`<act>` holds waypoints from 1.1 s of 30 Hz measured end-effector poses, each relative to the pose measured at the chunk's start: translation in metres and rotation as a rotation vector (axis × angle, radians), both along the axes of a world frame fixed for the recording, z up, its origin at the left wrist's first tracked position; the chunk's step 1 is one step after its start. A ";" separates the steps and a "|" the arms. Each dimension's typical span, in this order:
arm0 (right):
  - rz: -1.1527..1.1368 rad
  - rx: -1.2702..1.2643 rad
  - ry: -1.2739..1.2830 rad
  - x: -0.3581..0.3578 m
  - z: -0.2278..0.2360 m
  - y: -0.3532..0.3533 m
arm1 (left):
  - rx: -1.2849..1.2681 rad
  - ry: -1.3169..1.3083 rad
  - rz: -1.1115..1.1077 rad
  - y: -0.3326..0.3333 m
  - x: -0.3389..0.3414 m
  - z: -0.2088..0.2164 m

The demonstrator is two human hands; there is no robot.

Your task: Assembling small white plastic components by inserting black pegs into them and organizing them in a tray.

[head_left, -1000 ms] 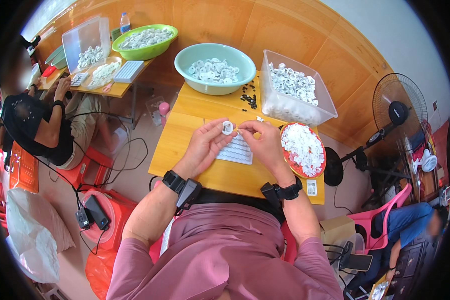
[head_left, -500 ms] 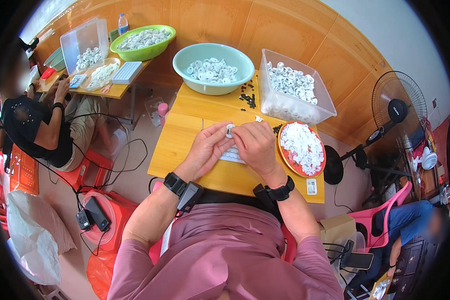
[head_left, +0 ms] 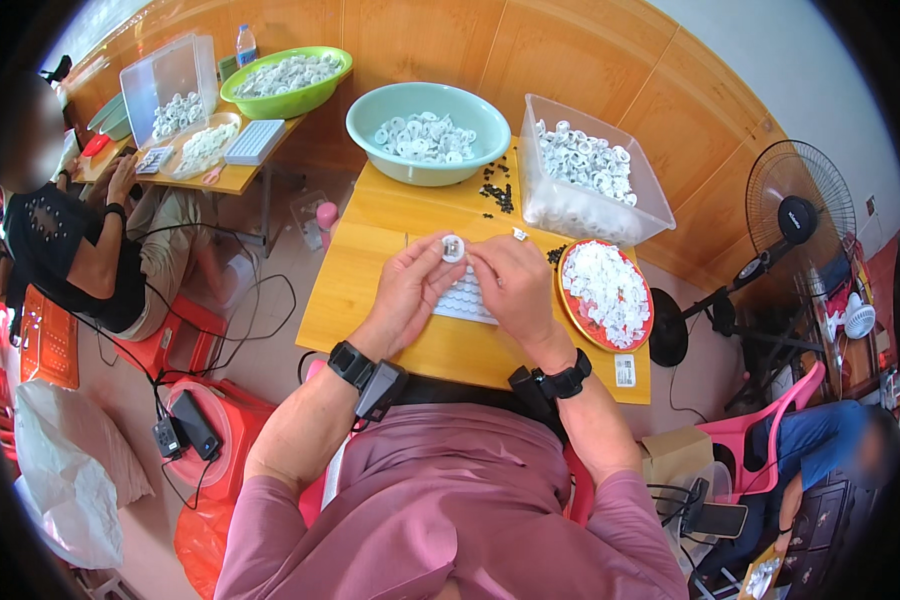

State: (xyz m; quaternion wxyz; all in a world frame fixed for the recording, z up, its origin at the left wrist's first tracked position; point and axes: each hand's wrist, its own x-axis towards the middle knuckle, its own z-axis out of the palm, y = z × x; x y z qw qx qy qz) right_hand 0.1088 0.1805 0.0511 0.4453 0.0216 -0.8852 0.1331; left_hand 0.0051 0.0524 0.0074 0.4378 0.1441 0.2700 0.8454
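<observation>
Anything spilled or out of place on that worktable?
Small black pieces lie loose on the worktable between the pale aqua basin and the clear bin, perhaps spilled, since most white parts sit contained. More black bits lie beside the red plate. The round white part in the left hand looks normal.

No wording can be made out clearly. A white rectangular label (head_left: pixel 625 370) with dark, code-like print lies at the right front corner of the wooden table (head_left: pixel 355 265); the pedestal fan's black hub (head_left: pixel 797 216) bears a small pale mark, and a clear bottle (head_left: pixel 246 43) a bluish label.
</observation>
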 end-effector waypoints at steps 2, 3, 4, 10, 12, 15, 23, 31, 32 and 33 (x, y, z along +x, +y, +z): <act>-0.029 -0.082 -0.086 0.002 -0.003 0.004 | -0.011 -0.038 0.108 -0.001 -0.004 0.000; -0.058 -0.163 -0.170 0.002 -0.005 0.006 | -0.012 -0.039 0.110 -0.001 -0.006 -0.001; -0.056 -0.164 -0.170 0.001 -0.011 0.008 | -0.005 -0.065 0.153 -0.001 -0.007 -0.001; -0.056 -0.272 -0.517 -0.001 -0.033 0.008 | -0.008 -0.065 0.192 -0.002 -0.011 -0.003; -0.061 -0.200 -0.503 -0.001 -0.034 0.007 | -0.009 -0.050 0.183 -0.002 -0.011 -0.002; -0.050 -0.190 -0.506 -0.002 -0.032 0.007 | -0.029 -0.050 0.173 -0.002 -0.010 -0.001; -0.058 -0.375 -0.432 -0.001 -0.021 0.006 | -0.036 -0.050 0.148 -0.002 -0.008 -0.001; -0.056 -0.084 -0.022 0.000 0.000 -0.002 | -0.064 -0.029 0.006 0.001 0.002 0.000; -0.059 0.029 0.022 -0.001 0.000 -0.001 | -0.058 -0.024 -0.014 0.001 0.003 0.000; -0.061 0.141 0.066 -0.001 0.000 -0.001 | -0.059 -0.023 -0.016 0.001 0.004 0.000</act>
